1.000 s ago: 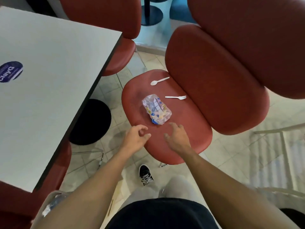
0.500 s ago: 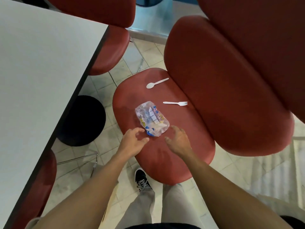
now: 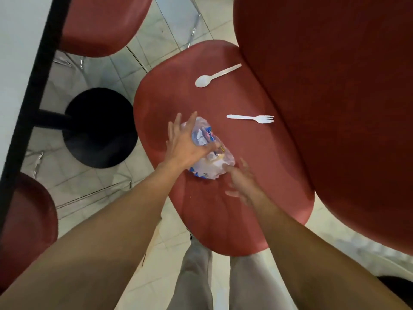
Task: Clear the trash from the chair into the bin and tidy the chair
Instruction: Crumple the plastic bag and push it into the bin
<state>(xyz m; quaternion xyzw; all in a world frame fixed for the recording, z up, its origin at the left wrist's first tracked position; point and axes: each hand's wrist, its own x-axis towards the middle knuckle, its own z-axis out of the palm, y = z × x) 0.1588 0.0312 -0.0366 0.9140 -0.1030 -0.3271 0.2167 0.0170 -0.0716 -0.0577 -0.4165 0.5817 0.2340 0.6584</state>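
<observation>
We have a crumpled clear bag lying on the seat, near its left edge and about midway along it. It looks thin and soft, stuffed with paper scraps, so we judge it very light, crinkly and a bit slippery; it should crush to nothing under a squeeze and cannot be hurt by one. Its long axis runs from the seat's far left toward the near right, the fatter end nearest us. Our left hand lies over the bag's far end with fingers spread and fairly straight, touching the plastic, not yet curled around it. Our right hand sits just beside the near end, fingers loosely open, blurred; a fingertip seems to touch the bag, though we cannot tell for sure. The best hold, we think, is to bunch the middle of the bag into one fist.

A white spoon lies near the seat's far edge, bowl toward the left, handle toward the backrest. A white fork lies farther right, tines pointing at the backrest. Both are stiff, light and thin; we would pinch each at mid-handle.
</observation>
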